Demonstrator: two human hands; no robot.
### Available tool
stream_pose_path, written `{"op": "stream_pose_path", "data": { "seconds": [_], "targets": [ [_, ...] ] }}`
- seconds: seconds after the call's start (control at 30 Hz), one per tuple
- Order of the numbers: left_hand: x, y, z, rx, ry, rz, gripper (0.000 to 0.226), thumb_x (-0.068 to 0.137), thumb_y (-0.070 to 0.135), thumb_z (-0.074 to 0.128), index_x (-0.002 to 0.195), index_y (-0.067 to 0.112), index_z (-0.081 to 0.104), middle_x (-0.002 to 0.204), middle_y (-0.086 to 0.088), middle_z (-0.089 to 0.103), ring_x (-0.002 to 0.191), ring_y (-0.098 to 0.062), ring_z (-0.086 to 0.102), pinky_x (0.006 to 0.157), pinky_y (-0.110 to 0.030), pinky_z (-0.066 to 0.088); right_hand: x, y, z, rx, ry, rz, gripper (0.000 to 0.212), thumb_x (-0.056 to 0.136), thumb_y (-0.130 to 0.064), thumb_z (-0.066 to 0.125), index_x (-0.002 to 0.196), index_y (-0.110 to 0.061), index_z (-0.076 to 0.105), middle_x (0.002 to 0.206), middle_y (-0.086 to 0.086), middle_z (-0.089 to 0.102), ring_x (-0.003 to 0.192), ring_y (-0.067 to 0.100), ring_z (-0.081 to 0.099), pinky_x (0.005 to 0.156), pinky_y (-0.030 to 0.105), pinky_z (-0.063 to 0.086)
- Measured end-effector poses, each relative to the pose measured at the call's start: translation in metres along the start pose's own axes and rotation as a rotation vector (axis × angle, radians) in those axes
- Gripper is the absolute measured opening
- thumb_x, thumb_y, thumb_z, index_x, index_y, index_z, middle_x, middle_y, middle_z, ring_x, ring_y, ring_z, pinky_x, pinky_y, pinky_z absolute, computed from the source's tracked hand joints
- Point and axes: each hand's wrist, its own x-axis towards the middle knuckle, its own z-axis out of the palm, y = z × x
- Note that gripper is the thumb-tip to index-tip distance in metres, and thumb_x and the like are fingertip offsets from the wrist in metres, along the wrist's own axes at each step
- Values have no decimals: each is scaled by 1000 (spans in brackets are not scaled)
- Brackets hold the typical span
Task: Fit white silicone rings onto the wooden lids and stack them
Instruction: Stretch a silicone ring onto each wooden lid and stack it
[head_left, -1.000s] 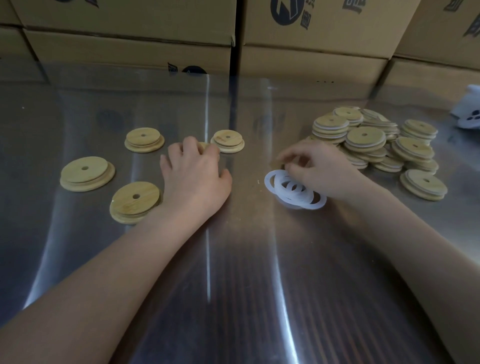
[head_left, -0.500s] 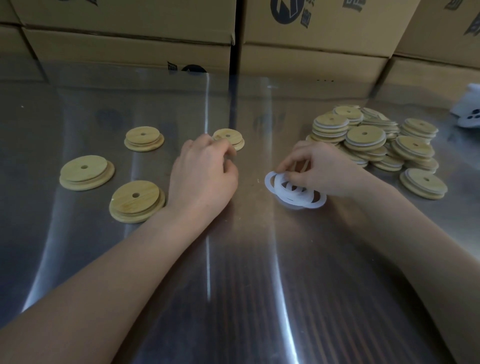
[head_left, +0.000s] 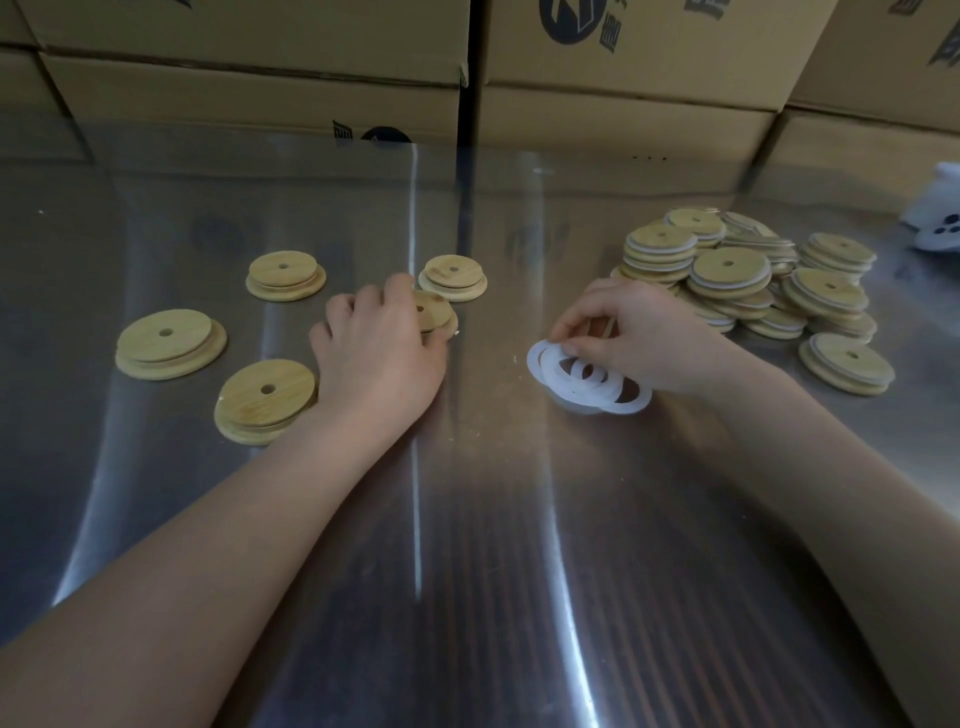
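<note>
1. The left hand (head_left: 382, 358) lies palm-down with its fingers curled over a round pale wooden lid with a centre hole (head_left: 434, 312). The fingertips grip its rim, and most of the disc shows just past the knuckles, resting on the shiny steel table (head_left: 467, 519).
2. The right hand (head_left: 639, 343) has its thumb and fingertips drawn together in a pinch on a flat white silicone ring (head_left: 540, 353). That ring sits at the top of a loose heap of the same rings (head_left: 597, 389), directly beneath the fingertips. How far the ring is lifted clear of the others cannot be told.
3. Just beyond the left fingertips, close beside the gripped lid, sits another bare wooden lid (head_left: 453, 278). Three more bare lids (head_left: 266, 397) lie on the little-finger side of that hand. Behind the right knuckles is a pile of lids with white rims (head_left: 737, 280), which look already fitted.
4. The step in hand appears to be the pick-up: one lid and one ring are being taken for a single fitting, and nothing is joined yet.
5. The next move likely calls for separating one ring from the clinging heap and bringing the lid up between both sets of fingers. The ring then has to be stretched evenly round the lid's narrower step, since the soft silicone may twist or drag a second ring along
</note>
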Motion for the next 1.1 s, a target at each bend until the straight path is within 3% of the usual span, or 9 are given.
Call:
{"op": "stream_pose_path", "data": {
  "seconds": [0.4, 0.47, 0.53, 0.6, 0.67, 0.77, 0.9, 1.1],
  "targets": [
    [-1, 6, -2, -255, -7, 18, 68, 78, 45, 76, 136, 26, 45, 130, -2, 47, 124, -28, 44, 102, -43, 33, 1, -2, 2, -53, 24, -46, 9, 90, -12, 63, 86, -17, 68, 87, -7, 59, 79, 8, 53, 67, 6, 35],
    [-2, 7, -3, -366, 0, 32, 71, 75, 37, 80, 136, 24, 46, 127, 0, 41, 117, -22, 48, 103, -30, 35, 1, -3, 2, -29, 46, -54, 8, 91, -10, 61, 87, -15, 66, 81, -14, 56, 75, 4, 51, 66, 6, 36],
    [-3, 9, -3, -458, 13, 41, 73, 73, 27, 83, 137, 20, 49, 121, 3, 34, 104, -11, 44, 88, -7, 26, 0, -3, 3, 13, 69, -56, 10, 92, -8, 59, 87, -16, 63, 77, -16, 56, 74, 2, 52, 65, 7, 37],
    [-2, 10, -4, -553, 8, 3, 71, 71, 20, 85, 135, 18, 53, 119, 4, 31, 98, -5, 39, 84, -2, 20, 0, -3, 3, 53, 88, -62, 12, 92, -8, 58, 87, -18, 61, 77, -15, 57, 73, -2, 53, 64, 7, 37],
    [-1, 10, -6, -688, -23, -75, 69, 69, 15, 86, 130, 22, 56, 124, 3, 36, 101, -6, 42, 89, -6, 29, 0, -3, 3, 93, 112, -57, 14, 92, -8, 59, 86, -20, 61, 76, -15, 58, 71, -6, 53, 65, 7, 38],
    [-1, 10, -8, -933, -108, -167, 66, 67, 5, 85, 123, 26, 58, 128, -1, 52, 111, -15, 56, 97, -27, 47, 1, -3, 4, 165, 159, -39, 19, 90, -11, 62, 83, -28, 63, 76, -15, 61, 70, -6, 53, 67, 8, 41],
    [-4, 11, -11, -1190, -228, -205, 65, 58, -6, 83, 110, 25, 59, 119, -8, 64, 108, -23, 64, 96, -40, 53, 2, -4, 3, 365, 161, -3, 28, 90, -10, 66, 87, -38, 66, 83, -6, 67, 70, 3, 57, 68, 14, 49],
    [-8, 15, -9, -1462, -342, -221, 63, 72, -19, 71, 121, 18, 57, 123, -8, 63, 100, -21, 70, 68, -34, 60, 0, -7, -5, 497, 171, 31, 24, 88, -11, 69, 88, -35, 71, 76, -14, 70, 63, -5, 58, 58, 8, 46]
  ]
}}
